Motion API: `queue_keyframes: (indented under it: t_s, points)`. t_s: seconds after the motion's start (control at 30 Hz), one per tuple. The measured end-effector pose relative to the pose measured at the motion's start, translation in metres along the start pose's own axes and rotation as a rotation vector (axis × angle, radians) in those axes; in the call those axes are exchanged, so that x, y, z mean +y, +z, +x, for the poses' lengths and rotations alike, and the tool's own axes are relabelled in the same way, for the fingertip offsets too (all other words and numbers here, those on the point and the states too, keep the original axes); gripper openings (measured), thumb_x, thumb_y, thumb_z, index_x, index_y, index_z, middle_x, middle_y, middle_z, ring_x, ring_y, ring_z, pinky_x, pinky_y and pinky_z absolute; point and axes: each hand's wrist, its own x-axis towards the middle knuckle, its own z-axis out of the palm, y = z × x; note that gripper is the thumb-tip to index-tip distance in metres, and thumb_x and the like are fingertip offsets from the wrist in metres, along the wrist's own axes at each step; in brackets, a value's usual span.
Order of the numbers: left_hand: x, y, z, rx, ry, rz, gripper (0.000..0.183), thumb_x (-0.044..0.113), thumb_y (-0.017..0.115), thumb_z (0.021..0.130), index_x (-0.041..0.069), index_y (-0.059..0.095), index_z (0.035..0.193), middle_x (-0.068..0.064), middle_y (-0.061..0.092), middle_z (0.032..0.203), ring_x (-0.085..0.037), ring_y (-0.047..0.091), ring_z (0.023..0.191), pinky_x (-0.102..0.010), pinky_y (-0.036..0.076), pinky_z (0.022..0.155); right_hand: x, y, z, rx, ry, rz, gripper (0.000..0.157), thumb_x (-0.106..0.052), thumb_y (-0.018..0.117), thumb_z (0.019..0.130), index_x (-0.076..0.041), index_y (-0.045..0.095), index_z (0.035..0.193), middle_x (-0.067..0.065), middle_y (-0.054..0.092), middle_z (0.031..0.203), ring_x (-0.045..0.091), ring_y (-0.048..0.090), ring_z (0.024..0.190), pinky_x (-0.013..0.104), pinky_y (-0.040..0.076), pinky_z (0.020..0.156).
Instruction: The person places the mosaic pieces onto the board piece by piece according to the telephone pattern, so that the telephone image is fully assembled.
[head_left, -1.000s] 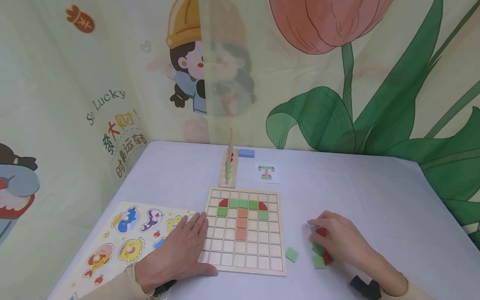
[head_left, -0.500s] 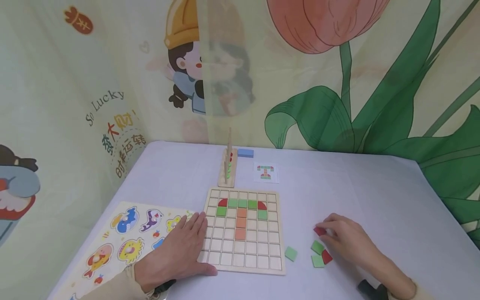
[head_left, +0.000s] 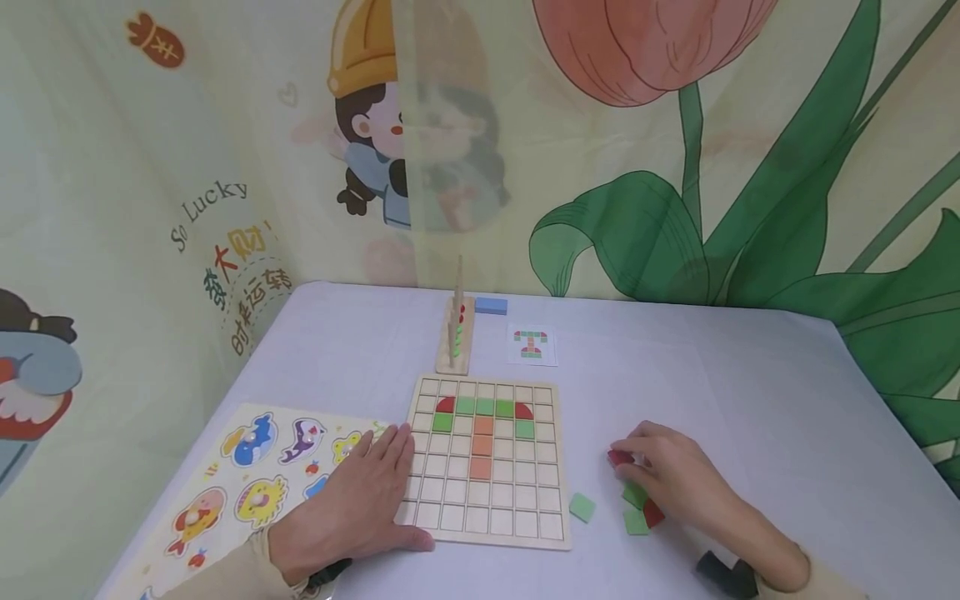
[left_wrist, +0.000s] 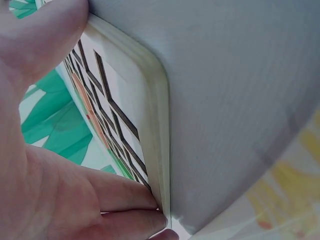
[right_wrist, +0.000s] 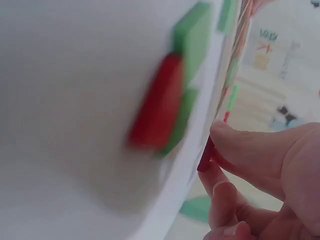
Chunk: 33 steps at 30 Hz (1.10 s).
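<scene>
My right hand [head_left: 671, 471] pinches a red tile [head_left: 619, 457] between thumb and fingertips, above the table right of the board. The right wrist view shows this red tile [right_wrist: 206, 155] edge-on in the pinch. Below the hand lie a second red tile [head_left: 653, 513] and two green tiles [head_left: 635, 522]; another green tile [head_left: 582, 507] is beside the board's right edge. With fingers straight, my left hand [head_left: 352, 500] rests along the left edge of the wooden grid board [head_left: 525, 500]. Red, green and orange tiles [head_left: 482, 446] form a T shape in the board's cells.
A pattern card [head_left: 532, 345] lies behind the board, near a blue block [head_left: 491, 307] and a wooden stand [head_left: 454, 358] with red and green pieces. At left, a sea-animal puzzle board [head_left: 255, 467] lies partly under my left forearm.
My right hand has lifted the red tile from the small pile and carried it slightly left, towards the board. The left hand stays on the board's edge.
</scene>
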Motion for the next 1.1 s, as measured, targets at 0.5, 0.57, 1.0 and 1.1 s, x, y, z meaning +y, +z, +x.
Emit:
queue_keyframes:
  t_s: [0.5, 0.57, 1.0, 1.1]
  points:
    - [0.000, 0.000, 0.000, -0.007, 0.000, 0.007, 0.124, 0.086, 0.063, 0.074, -0.006, 0.039, 0.154, -0.023, 0.035, 0.165, -0.037, 0.034, 0.154, -0.057, 0.029, 0.125, -0.066, 0.015, 0.020, 0.014, -0.284, 0.106, 0.023, -0.016, 0.085, 0.084, -0.016, 0.082, 0.106, -0.012, 0.069, 0.089, 0.004, 0.051, 0.075, 0.016, 0.045, 0.061]
    - [0.000, 0.000, 0.000, -0.005, 0.002, 0.010, 0.124, 0.086, 0.063, 0.074, -0.006, 0.039, 0.154, -0.023, 0.035, 0.165, -0.037, 0.034, 0.154, -0.057, 0.029, 0.125, -0.071, 0.016, 0.023, 0.015, -0.302, 0.113, 0.022, -0.018, 0.085, 0.084, -0.015, 0.082, 0.106, -0.011, 0.069, 0.089, 0.005, 0.052, 0.075, 0.016, 0.044, 0.061]
    - [-0.001, 0.000, 0.000, 0.000, 0.006, 0.013, 0.123, 0.086, 0.064, 0.074, -0.006, 0.040, 0.153, -0.023, 0.036, 0.164, -0.037, 0.035, 0.154, -0.057, 0.030, 0.125, -0.096, 0.029, 0.037, -0.029, -0.384, 0.080, 0.014, -0.017, 0.083, 0.085, -0.014, 0.083, 0.099, -0.008, 0.075, 0.086, 0.003, 0.056, 0.079, 0.020, 0.049, 0.070]
    - [0.000, 0.000, 0.000, 0.004, 0.008, 0.019, 0.123, 0.086, 0.064, 0.074, -0.006, 0.040, 0.153, -0.023, 0.036, 0.164, -0.036, 0.036, 0.153, -0.057, 0.030, 0.124, -0.099, 0.032, 0.038, -0.024, -0.404, 0.064, 0.014, -0.017, 0.083, 0.084, -0.014, 0.083, 0.098, -0.007, 0.076, 0.085, 0.003, 0.057, 0.078, 0.021, 0.049, 0.070]
